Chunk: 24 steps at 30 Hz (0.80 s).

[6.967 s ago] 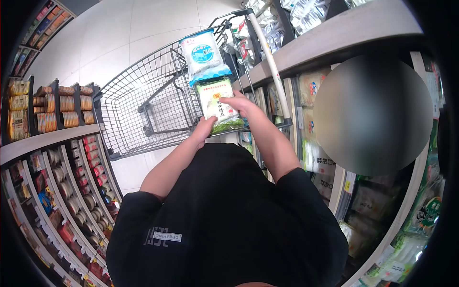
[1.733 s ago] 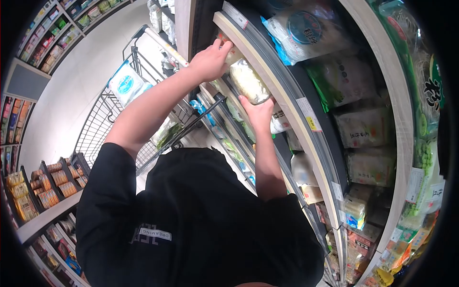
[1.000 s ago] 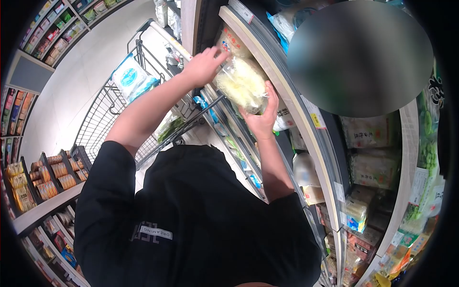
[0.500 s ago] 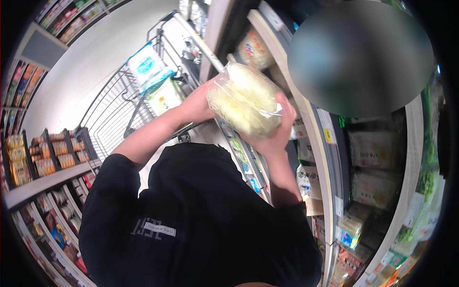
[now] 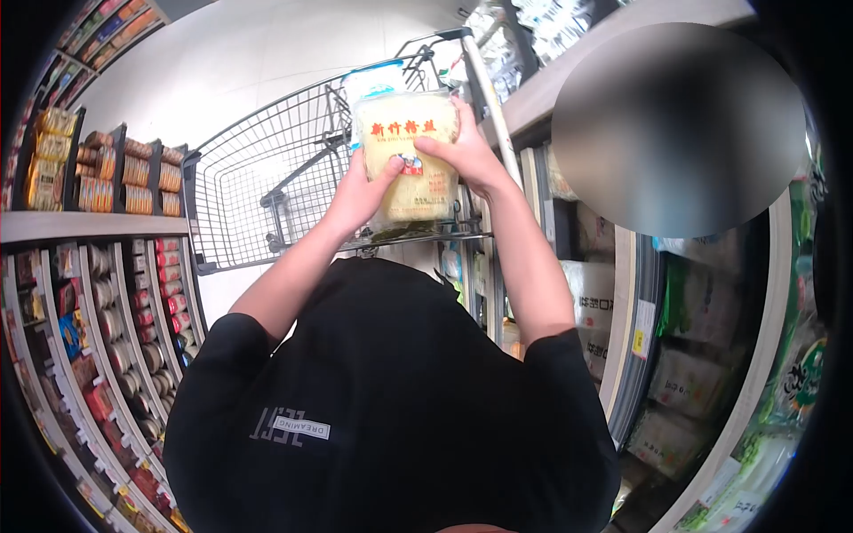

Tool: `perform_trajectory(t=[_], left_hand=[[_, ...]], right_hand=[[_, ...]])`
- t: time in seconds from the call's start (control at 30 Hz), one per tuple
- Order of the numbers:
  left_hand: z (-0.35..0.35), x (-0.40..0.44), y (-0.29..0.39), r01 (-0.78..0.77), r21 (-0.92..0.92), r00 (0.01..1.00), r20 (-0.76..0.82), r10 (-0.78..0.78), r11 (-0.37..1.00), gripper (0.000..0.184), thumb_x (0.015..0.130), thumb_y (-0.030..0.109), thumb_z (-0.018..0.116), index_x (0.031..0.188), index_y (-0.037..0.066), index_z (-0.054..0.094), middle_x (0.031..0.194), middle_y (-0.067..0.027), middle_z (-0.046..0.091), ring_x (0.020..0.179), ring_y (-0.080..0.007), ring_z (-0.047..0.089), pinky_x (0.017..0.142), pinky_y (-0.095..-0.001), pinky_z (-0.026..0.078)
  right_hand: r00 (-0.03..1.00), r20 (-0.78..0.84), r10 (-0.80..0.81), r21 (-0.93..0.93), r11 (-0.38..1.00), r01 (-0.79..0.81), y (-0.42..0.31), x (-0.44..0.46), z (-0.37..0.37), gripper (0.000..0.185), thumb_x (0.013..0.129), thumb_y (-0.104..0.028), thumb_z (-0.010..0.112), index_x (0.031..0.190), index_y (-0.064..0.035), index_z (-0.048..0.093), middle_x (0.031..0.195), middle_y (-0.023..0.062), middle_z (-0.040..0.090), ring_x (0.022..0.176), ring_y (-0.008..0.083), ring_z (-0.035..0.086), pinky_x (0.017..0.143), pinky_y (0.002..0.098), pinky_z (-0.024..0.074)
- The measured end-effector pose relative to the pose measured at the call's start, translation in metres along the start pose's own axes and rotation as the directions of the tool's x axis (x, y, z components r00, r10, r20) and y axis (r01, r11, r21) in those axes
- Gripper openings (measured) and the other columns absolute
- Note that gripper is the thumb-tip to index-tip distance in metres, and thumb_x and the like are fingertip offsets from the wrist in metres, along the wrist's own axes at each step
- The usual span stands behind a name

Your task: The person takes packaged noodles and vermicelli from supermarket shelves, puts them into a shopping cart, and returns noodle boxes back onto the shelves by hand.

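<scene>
Both hands grip a clear bag of pale yellow dried vermicelli (image 5: pixel 404 191) with red printed characters on its front. My left hand (image 5: pixel 366 188) clasps its lower left edge, thumb lying across the front. On the upper right side, my right hand (image 5: pixel 466 151) is closed around the edge, with its thumb also on the printed face. The bag is held up facing me, over the near side of a wire shopping cart (image 5: pixel 235 169). Behind it, partly covered, a blue and white package (image 5: pixel 373 80) lies in the cart.
Shelves with cans and jars (image 5: pixel 115 311) run along the left, with packaged biscuits (image 5: pixel 102 178) on top. To the right, a shelf unit (image 5: pixel 622 311) holds bagged dry goods (image 5: pixel 684 382). Silvery packages (image 5: pixel 560 27) stand at the upper right. A blurred oval covers part of the right side.
My hands have turned the vermicelli bag so its printed front faces me and moved it slightly left. The view has swung, so the cart appears farther right and more level.
</scene>
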<state>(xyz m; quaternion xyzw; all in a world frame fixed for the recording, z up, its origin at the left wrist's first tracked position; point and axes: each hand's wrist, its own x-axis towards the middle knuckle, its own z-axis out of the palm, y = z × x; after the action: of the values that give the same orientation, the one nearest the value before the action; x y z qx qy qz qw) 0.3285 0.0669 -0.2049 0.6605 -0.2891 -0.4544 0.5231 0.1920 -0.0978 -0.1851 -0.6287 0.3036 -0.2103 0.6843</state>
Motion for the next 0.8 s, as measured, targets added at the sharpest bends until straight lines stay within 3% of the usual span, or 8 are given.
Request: perform_trajectory(t=[0.13,0.17,0.27,0.37,0.47,0.57,0.67,0.8], left_hand=[[-0.034,0.037,-0.03,0.148,0.031,0.989,-0.018,-0.147,0.989,0.062,0.105,0.039,0.062,0.148,-0.002,0.043,0.138,-0.0176,0.061,0.126,-0.0222,0.058,0.109,-0.036,0.044],[-0.04,0.039,-0.026,0.126,-0.012,0.992,0.03,-0.125,0.992,0.06,0.104,0.034,0.064,0.148,-0.002,0.044,0.137,-0.018,0.061,0.127,-0.022,0.058,0.109,-0.0363,0.044],[-0.048,0.035,-0.019,0.121,-0.056,0.993,-0.008,-0.122,0.991,0.057,0.101,0.027,0.066,0.146,-0.002,0.047,0.137,-0.018,0.062,0.126,-0.022,0.06,0.108,-0.0367,0.045],[-0.057,0.044,-0.038,-0.005,0.124,0.999,-0.05,0.012,0.992,0.063,0.093,0.03,0.072,0.142,-0.004,0.05,0.124,-0.0205,0.064,0.117,-0.0309,0.064,0.105,-0.0398,0.049],[-0.068,0.058,-0.058,-0.018,0.348,0.998,-0.05,0.038,0.937,0.067,0.09,0.033,0.074,0.143,-0.002,0.051,0.122,-0.0216,0.066,0.114,-0.0333,0.065,0.105,-0.0413,0.049],[-0.072,0.062,-0.055,-0.003,0.422,0.999,-0.046,0.025,0.906,0.068,0.089,0.036,0.075,0.142,0.0,0.052,0.118,-0.0225,0.066,0.109,-0.0345,0.066,0.102,-0.0431,0.05],[-0.073,0.06,-0.039,0.019,0.526,1.0,-0.028,-0.004,0.85,0.068,0.089,0.038,0.075,0.141,-0.001,0.053,0.113,-0.0221,0.066,0.103,-0.0323,0.066,0.094,-0.0427,0.053],[-0.077,0.067,-0.046,0.033,0.505,0.999,-0.042,-0.013,0.862,0.067,0.089,0.037,0.076,0.14,-0.001,0.054,0.103,-0.0177,0.067,0.09,-0.0266,0.067,0.082,-0.0397,0.053]], right_hand=[[0.974,0.095,0.206,0.213,0.951,-0.222,0.014,0.052,0.021,0.086,0.086,-0.021,0.085,0.151,0.0019,0.034,0.136,0.0188,0.058,0.121,0.0242,0.063,0.098,0.0396,0.0568],[0.96,0.137,0.245,0.219,0.937,-0.271,0.01,0.057,0.026,0.074,0.09,-0.022,0.081,0.147,0.0013,0.04,0.133,0.0181,0.062,0.117,0.0233,0.067,0.096,0.0388,0.0584],[0.935,0.151,0.321,0.199,0.916,-0.347,0.027,0.079,0.03,0.073,0.09,-0.025,0.081,0.146,0.0007,0.042,0.132,0.0178,0.062,0.117,0.0237,0.066,0.096,0.0379,0.0584],[0.924,0.109,0.366,0.187,0.906,-0.38,0.045,0.091,0.034,0.074,0.09,-0.027,0.08,0.146,0.0018,0.041,0.133,0.0196,0.061,0.117,0.0249,0.067,0.094,0.0389,0.0593],[0.906,0.052,0.42,0.208,0.883,-0.421,0.057,0.1,0.04,0.075,0.09,-0.027,0.081,0.145,0.0037,0.04,0.134,0.0219,0.061,0.117,0.0267,0.067,0.093,0.0406,0.0603],[0.91,0.116,0.398,0.247,0.876,-0.414,0.06,0.104,0.04,0.065,0.094,-0.027,0.076,0.143,0.0,0.042,0.13,0.0172,0.063,0.117,0.0248,0.068,0.091,0.04,0.0614],[0.913,0.12,0.39,0.234,0.883,-0.408,0.065,0.109,0.039,0.064,0.095,-0.027,0.076,0.142,0.0012,0.043,0.129,0.0172,0.064,0.115,0.0251,0.068,0.091,0.0394,0.0616],[0.909,0.106,0.404,0.245,0.875,-0.417,0.069,0.112,0.04,0.066,0.094,-0.028,0.076,0.141,0.0043,0.044,0.129,0.0186,0.065,0.114,0.0252,0.069,0.091,0.0382,0.0613]])
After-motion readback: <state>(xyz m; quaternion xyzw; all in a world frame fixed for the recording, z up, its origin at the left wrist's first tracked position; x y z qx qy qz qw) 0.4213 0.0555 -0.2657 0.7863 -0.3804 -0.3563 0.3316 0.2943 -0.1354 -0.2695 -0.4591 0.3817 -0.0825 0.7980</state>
